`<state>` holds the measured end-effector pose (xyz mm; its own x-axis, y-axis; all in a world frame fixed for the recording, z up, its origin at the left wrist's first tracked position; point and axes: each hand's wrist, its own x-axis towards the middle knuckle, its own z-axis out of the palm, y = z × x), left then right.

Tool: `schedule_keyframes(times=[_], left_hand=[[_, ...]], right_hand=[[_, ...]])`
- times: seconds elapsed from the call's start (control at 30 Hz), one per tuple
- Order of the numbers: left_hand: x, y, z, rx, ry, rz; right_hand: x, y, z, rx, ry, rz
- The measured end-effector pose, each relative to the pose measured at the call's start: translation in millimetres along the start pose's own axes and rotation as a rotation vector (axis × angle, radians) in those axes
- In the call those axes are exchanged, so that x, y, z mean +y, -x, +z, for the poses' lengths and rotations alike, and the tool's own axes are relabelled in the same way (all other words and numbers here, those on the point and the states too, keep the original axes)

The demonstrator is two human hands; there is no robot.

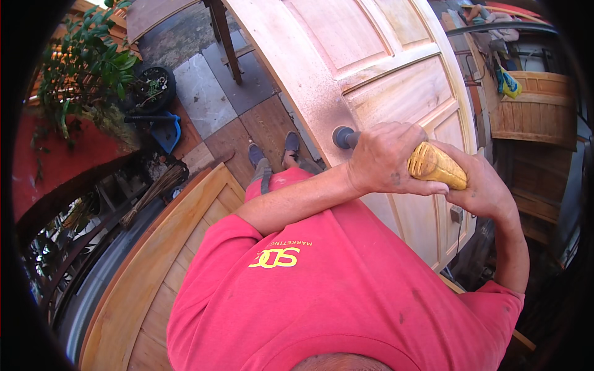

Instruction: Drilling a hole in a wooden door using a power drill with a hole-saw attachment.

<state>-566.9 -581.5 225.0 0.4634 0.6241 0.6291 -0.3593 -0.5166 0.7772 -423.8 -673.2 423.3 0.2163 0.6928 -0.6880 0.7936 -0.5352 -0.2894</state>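
A yellow power tool with a vented housing (438, 166) is held in both my hands above a pale wooden panel door (396, 93). My left hand (387, 157) is closed around its front part, with the forearm reaching across my body. My right hand (481, 179) wraps the rear end of the housing. From the front of the tool a dark round head (341, 137) meets the door's flat frame beside a recessed panel. Dark brownish dust is spread over the wood around that head. Whether the head is spinning I cannot tell.
Another wooden door (162, 272) leans at my left. Beyond it are a stick broom (151, 193), a blue dustpan (166, 133) and a potted plant (151, 89). A small grey box (456, 214) with a cord is by the door's right edge. Wooden furniture (533, 105) stands far right.
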Motion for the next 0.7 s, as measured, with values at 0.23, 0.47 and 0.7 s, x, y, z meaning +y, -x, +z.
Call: schedule_keyframes(times=[0.23,0.47,0.7], left_hand=[[0.2,0.4,0.9,0.008,-0.003,-0.013],[2.7,-3.0,-0.6,-0.003,0.000,-0.016],[5.9,-5.1,-4.0,-0.038,-0.018,-0.005]], right_hand=[[-1.6,0.3,-1.0,-0.006,-0.049,-0.014],[-1.5,0.0,-5.2,-0.047,0.002,0.006],[1.6,0.2,-5.7,-0.066,0.085,0.009]])
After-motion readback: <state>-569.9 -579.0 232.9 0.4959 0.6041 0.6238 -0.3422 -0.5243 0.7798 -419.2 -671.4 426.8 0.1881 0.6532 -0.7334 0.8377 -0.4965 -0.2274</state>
